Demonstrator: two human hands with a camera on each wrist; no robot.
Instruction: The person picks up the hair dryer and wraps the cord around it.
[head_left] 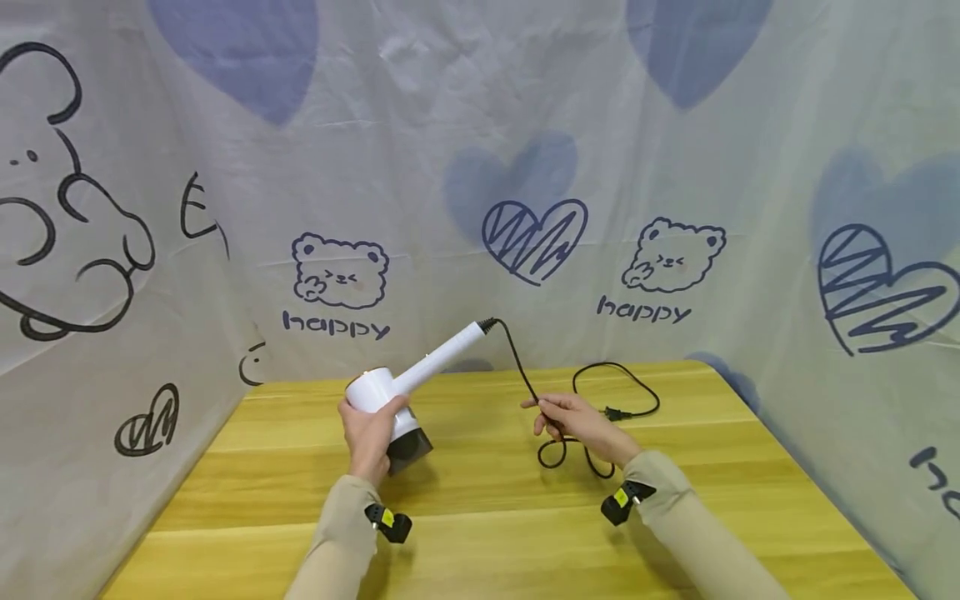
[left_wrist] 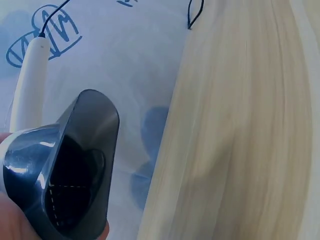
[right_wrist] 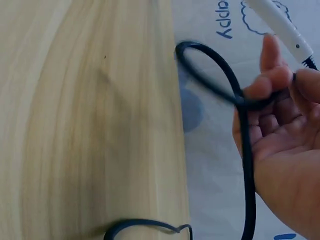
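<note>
A white hair dryer (head_left: 372, 391) with a long straight handle (head_left: 442, 357) is held above the left part of the table. My left hand (head_left: 369, 433) grips its barrel from the near side, the thumb on top. The dark flattened nozzle (left_wrist: 85, 165) points down and toward me, its opening facing the left wrist camera. From the handle's end a black cord (head_left: 517, 358) runs down to my right hand (head_left: 581, 423), which pinches it between thumb and fingers. In the right wrist view the cord (right_wrist: 247, 175) loops around below the fingers.
Behind my right hand, the cord's plug (head_left: 617, 413) lies on the wooden table (head_left: 480, 533), with a loop of cord about it. White fabric (head_left: 450, 275) printed with hearts and bears hangs at the back and sides. A small black camera is strapped to each wrist.
</note>
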